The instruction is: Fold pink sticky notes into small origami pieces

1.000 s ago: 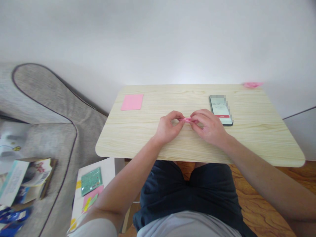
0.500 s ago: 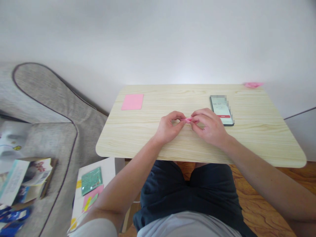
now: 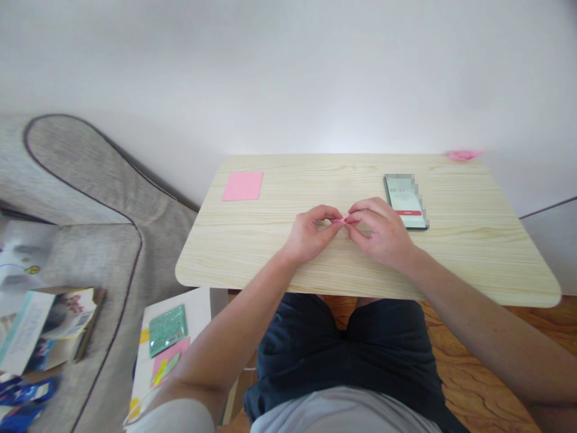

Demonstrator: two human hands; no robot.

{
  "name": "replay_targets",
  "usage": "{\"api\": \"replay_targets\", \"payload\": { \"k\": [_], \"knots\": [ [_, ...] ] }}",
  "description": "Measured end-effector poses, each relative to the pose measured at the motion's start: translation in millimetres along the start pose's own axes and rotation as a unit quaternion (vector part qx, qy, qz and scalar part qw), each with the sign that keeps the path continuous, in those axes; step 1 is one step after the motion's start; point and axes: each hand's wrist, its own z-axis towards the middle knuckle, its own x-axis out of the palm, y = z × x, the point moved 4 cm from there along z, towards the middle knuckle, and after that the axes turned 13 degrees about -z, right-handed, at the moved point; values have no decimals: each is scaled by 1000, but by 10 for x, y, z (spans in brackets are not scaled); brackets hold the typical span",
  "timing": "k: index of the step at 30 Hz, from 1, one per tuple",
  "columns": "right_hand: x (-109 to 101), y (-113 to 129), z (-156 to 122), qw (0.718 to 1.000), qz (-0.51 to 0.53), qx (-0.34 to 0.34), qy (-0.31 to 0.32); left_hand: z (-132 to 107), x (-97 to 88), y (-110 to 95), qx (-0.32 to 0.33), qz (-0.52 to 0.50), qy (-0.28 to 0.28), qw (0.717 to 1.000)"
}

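Observation:
Between my two hands, just above the middle of the wooden table [image 3: 315, 180], is a small folded piece of pink paper [image 3: 343, 221]. My left hand [image 3: 313, 231] pinches its left end between thumb and index finger. From the other side, my right hand [image 3: 378, 228] grips it with thumb and fingertips. Most of the paper is hidden by the fingers, so its exact shape cannot be made out. A phone [image 3: 406, 204] with a lit screen lies flat just behind my right hand.
A square stack of pink paper [image 3: 242, 186] lies at the table's back left. Some folded pink paper [image 3: 464, 155] sits at the back right corner. To the left, a low white surface holds a green packet [image 3: 167, 331]; beyond it is a grey sofa [image 3: 90, 180] with an opened box [image 3: 49, 331].
My fingertips have drawn slightly closer together, and less of the pink paper shows between them. Both hands keep their hold on it.

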Motion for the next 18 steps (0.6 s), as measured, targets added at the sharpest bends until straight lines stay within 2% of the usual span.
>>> {"api": "replay_targets", "payload": {
  "k": [9,11,15,18],
  "knots": [
    [2,51,10,1000,21,1,15,1,4,11,-18,-29,-1,999],
    [-20,42,11,998,53,22,17,7,0,24,-30,-56,-3,998],
    [-48,-51,14,988,111,104,39,17,-9,33,-49,-78,-2,996],
    [-43,-107,34,983,113,117,81,22,-12,24,-55,-77,6,996]
  ]
}}
